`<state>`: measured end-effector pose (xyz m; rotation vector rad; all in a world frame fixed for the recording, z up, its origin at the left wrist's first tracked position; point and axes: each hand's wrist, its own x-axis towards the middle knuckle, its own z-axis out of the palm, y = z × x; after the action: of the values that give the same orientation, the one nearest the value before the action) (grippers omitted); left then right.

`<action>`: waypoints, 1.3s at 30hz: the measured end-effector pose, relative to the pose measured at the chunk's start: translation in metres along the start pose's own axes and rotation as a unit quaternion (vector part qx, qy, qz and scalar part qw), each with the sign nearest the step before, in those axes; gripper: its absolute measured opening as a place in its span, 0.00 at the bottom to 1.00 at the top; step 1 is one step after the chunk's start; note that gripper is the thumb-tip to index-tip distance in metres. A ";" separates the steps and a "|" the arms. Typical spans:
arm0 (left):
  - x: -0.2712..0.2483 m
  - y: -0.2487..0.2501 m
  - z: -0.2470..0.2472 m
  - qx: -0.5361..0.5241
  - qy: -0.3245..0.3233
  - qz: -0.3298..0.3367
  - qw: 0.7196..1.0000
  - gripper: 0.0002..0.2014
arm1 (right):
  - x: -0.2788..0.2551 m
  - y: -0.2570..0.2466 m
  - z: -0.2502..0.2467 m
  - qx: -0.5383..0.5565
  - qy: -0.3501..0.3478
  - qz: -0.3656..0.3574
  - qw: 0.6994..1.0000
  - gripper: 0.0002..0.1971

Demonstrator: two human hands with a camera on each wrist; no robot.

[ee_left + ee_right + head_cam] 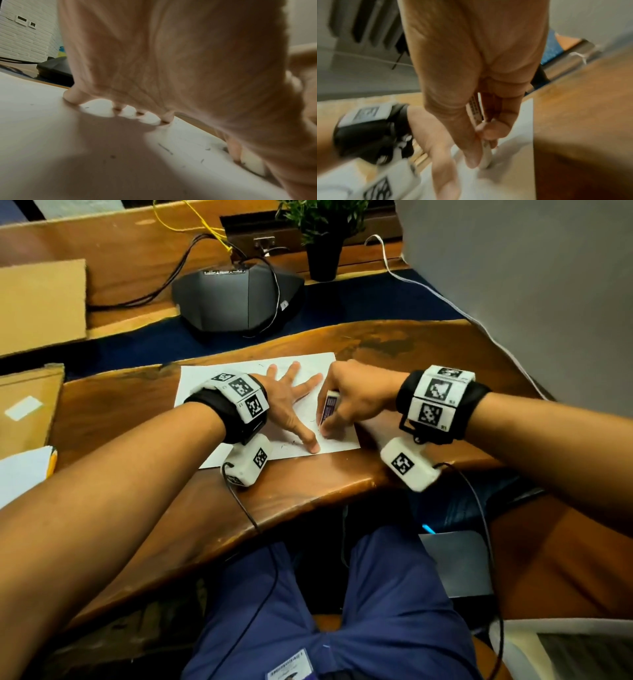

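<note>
Left hand [287, 402] lies spread, pinning the white paper sheet [205, 385] near the wooden table's [411, 354] front edge. Right hand [359, 395] pinches a purple-sleeved white eraser [330, 405]. Erasing seems partway done: crumbs lie about, and stray marks are left.

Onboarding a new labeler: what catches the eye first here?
The right hand pinches an eraser, its end on the sheet of paper on the wooden table. The left hand lies flat beside it, fingers spread, pinning the sheet. Checkered marker bands wrap both wrists.
</note>
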<state>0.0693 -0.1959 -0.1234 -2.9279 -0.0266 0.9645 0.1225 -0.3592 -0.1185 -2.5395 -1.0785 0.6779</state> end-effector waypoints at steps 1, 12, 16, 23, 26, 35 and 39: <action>0.001 0.000 0.000 0.002 -0.003 0.000 1.000 0.70 | 0.001 0.003 -0.004 0.006 -0.002 0.005 1.000 0.14; 0.003 0.000 0.000 -0.007 -0.007 0.003 1.000 0.70 | 0.009 0.012 -0.019 0.036 0.024 0.040 0.998 0.14; 0.002 -0.001 0.002 -0.005 -0.004 0.003 1.000 0.70 | 0.006 0.008 -0.008 0.007 0.036 0.020 0.999 0.15; 0.003 0.000 0.001 0.006 -0.004 0.002 1.000 0.69 | 0.007 0.006 -0.012 0.025 0.046 0.041 0.998 0.16; 0.002 -0.001 0.000 0.005 0.001 0.003 1.000 0.68 | -0.002 0.004 0.004 -0.002 0.037 0.010 0.999 0.20; -0.005 -0.011 0.008 -0.035 0.015 0.041 0.998 0.67 | 0.005 0.013 -0.011 0.005 0.109 0.033 0.993 0.13; -0.011 -0.030 0.009 -0.090 0.035 0.090 0.991 0.58 | 0.008 0.016 -0.008 -0.003 0.114 0.031 0.993 0.13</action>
<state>0.0548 -0.1661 -0.1225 -3.1733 0.1670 0.9248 0.1410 -0.3650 -0.1214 -2.5882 -0.9293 0.3855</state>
